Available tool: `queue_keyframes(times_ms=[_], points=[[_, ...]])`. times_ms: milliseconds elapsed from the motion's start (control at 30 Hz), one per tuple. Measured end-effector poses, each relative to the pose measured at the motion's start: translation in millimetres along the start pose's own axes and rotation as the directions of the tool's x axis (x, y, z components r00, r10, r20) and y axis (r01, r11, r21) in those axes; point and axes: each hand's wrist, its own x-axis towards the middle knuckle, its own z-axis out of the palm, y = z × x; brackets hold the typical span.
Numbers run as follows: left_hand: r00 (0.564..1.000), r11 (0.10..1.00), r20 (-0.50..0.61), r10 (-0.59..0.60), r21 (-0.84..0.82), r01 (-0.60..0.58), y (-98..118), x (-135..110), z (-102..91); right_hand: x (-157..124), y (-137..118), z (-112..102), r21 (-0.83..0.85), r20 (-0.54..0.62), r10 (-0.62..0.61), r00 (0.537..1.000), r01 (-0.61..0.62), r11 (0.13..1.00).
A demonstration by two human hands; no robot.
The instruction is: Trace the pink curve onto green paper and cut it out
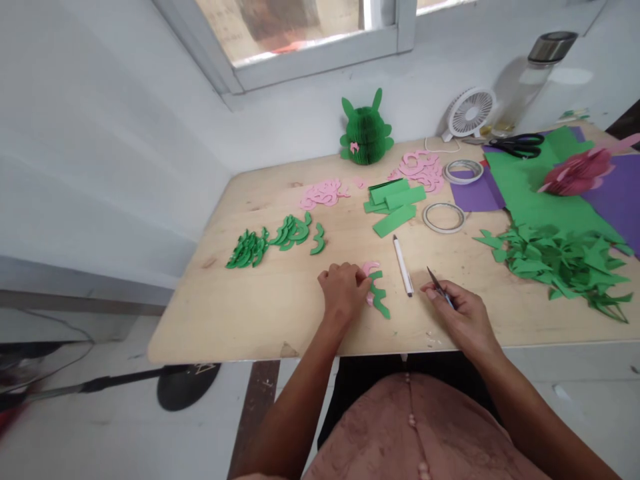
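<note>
My left hand (344, 291) rests on the table with its fingers curled, thumb and fingertips at the edge of a pink paper cut-out (371, 268). A wavy green paper strip (379, 294) lies against that cut-out, beside my fingers. My right hand (463, 313) is closed around a slim pointed tool (439, 287) with a dark tip, which points up and left; its handle is mostly hidden in my palm. Between the two hands lies a white pen (403, 265).
Green scalloped cut-outs (249, 249) are piled at left. Pink cut-outs (323, 193), green strips (397, 200) and tape rolls (444, 218) lie farther back. Green scraps (565, 263) cover the right. Behind stand a green paper figure (367, 137), a fan (471, 113) and black scissors (517, 145).
</note>
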Motion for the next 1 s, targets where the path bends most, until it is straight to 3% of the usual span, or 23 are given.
queue_keyframes(times_ms=[300,633,1000], points=[[0.998,0.962,0.050,-0.028,-0.268,0.040,-14.0,-0.7,-12.2,-1.1,-1.6,0.3,0.023,0.002,0.001,1.000,-0.001,1.000],[1.000,1.000,0.019,0.004,-0.007,-0.004,-2.7,5.9,-1.7,-1.5,-2.5,1.0,0.024,-0.021,-0.018,1.000,0.019,1.000],[0.998,0.999,0.045,-0.045,0.000,0.045,-1.2,7.3,0.0,-1.3,-1.1,0.6,0.015,-0.011,-0.024,1.000,0.024,1.000]])
